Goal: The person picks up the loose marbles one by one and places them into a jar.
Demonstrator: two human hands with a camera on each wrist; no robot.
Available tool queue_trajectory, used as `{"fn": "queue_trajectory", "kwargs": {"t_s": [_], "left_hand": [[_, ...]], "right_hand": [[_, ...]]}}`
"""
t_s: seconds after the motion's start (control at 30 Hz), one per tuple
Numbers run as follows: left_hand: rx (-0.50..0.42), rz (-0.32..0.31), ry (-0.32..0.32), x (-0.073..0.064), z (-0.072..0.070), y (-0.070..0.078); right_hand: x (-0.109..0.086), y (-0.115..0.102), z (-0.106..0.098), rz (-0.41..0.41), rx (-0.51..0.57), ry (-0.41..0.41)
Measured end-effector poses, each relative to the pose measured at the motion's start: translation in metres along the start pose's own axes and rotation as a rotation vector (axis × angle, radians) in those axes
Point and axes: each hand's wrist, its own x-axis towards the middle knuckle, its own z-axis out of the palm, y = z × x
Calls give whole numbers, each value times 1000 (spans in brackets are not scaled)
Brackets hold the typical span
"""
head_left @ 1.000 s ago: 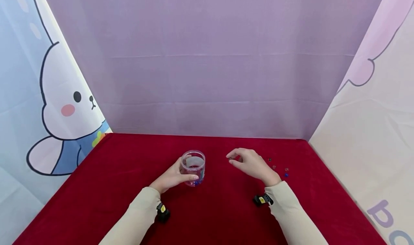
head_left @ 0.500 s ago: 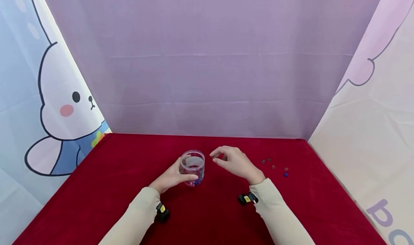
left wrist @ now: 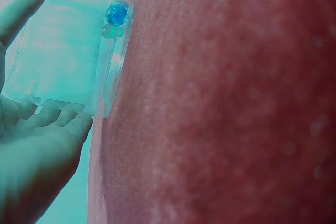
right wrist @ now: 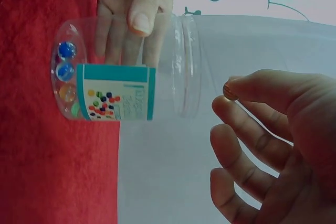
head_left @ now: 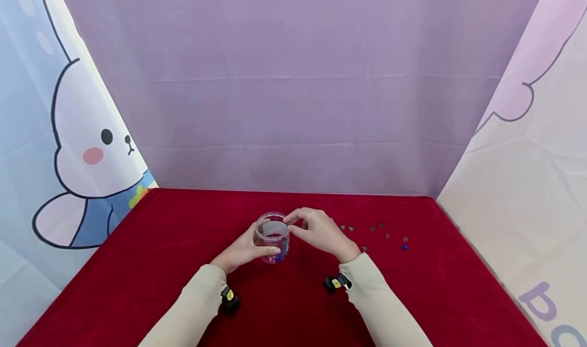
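Observation:
My left hand grips a clear plastic jar around its side, thumb in front and fingers behind. The jar stands upright and lidless on the red cloth, with a teal-edged label on its wall. At its bottom lie several marbles, among them a blue marble and an orange marble. Between thumb and index finger, my right hand pinches an amber-brown marble. Those fingertips are right at the jar's mouth in the head view, its other fingers loosely bent.
Several loose marbles lie on the red cloth to the right of my right hand, including a bright blue marble and a clear marble. A lilac curtain rises behind the table, with printed cloths at both sides.
My right hand has moved left with the pinched marble, from out over the cloth to the jar's rim. More loose marbles now show where it was. My left hand and the jar hold still.

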Motion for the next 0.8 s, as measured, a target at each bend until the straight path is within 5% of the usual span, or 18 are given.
{"fn": "queue_trajectory", "kwargs": {"t_s": [0.8], "left_hand": [[-7,-20,-5,3,1,-1]], "right_hand": [[14,1,12,-12,30,10]]}}
